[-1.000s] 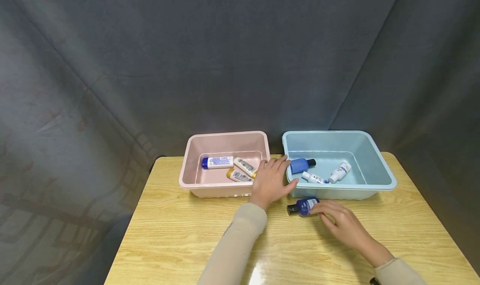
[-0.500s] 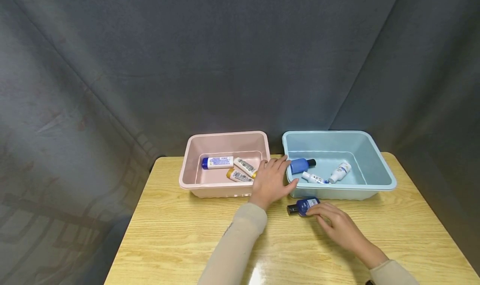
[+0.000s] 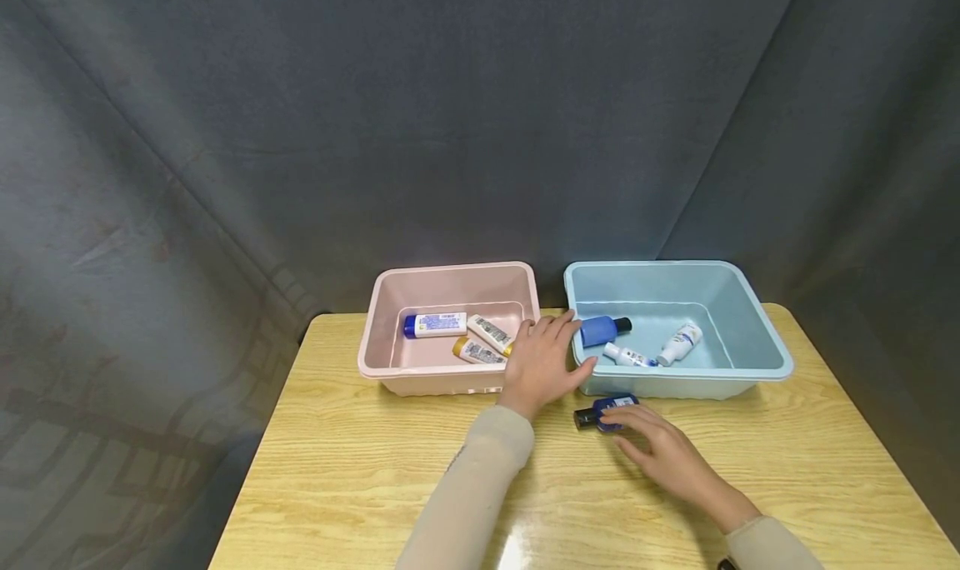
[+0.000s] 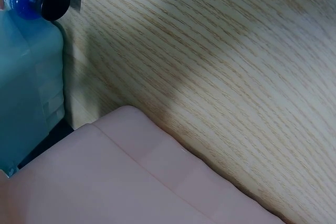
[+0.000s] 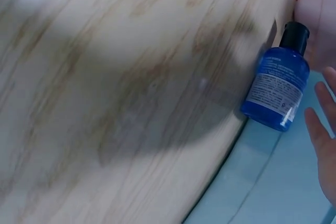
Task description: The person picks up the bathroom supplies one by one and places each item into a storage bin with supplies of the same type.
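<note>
A dark blue bottle (image 3: 604, 407) with a black cap lies on its side on the table, in front of the blue bin (image 3: 675, 373). My right hand (image 3: 663, 453) is over it, fingers extended and overlapping its label end in the head view. In the right wrist view, the bottle (image 5: 278, 90) shows a printed label and the fingers (image 5: 317, 127) stand apart from it. My left hand (image 3: 542, 362) is spread at the blue bin's left rim, near the pink bin (image 3: 435, 372). Only the bottle's capped end (image 4: 52, 2) shows in the left wrist view.
Inside the pink bin lie a white bottle with a blue cap (image 3: 438, 325) and two white, yellow-capped bottles (image 3: 491, 334). A blue bottle (image 3: 597, 332) and two small white bottles (image 3: 679, 344) lie in the blue bin. Dark curtain (image 3: 480, 120) hangs behind the wooden table (image 3: 337, 470).
My right hand has slid left along the bottle toward its cap, and its fingers have straightened. The bottle, the bins and my left hand stay where they were.
</note>
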The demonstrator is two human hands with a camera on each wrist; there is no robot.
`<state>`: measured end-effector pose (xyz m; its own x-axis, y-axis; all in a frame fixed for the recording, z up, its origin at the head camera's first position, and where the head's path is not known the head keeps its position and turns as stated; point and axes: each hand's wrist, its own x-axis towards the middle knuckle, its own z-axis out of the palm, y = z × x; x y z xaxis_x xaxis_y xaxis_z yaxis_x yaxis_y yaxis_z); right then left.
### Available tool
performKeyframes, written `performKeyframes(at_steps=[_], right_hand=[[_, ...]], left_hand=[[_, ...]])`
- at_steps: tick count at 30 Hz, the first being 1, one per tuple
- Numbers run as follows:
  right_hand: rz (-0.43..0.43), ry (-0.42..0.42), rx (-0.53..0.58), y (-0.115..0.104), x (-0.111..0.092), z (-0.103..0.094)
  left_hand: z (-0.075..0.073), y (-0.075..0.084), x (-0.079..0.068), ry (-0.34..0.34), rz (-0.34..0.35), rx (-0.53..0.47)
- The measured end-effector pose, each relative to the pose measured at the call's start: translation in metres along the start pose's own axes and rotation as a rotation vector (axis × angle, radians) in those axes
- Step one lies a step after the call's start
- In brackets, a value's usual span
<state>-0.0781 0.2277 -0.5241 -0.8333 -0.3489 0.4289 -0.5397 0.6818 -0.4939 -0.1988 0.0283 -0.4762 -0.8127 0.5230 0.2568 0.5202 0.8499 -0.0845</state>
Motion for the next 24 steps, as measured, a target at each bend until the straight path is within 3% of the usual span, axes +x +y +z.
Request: performKeyframes(at_steps=[24], right_hand=[[0.055, 0.008, -0.053, 0.025, 0.005, 0.015]], left_hand=[[-0.002, 0.0, 0.0, 0.006, 0.006, -0.009]])
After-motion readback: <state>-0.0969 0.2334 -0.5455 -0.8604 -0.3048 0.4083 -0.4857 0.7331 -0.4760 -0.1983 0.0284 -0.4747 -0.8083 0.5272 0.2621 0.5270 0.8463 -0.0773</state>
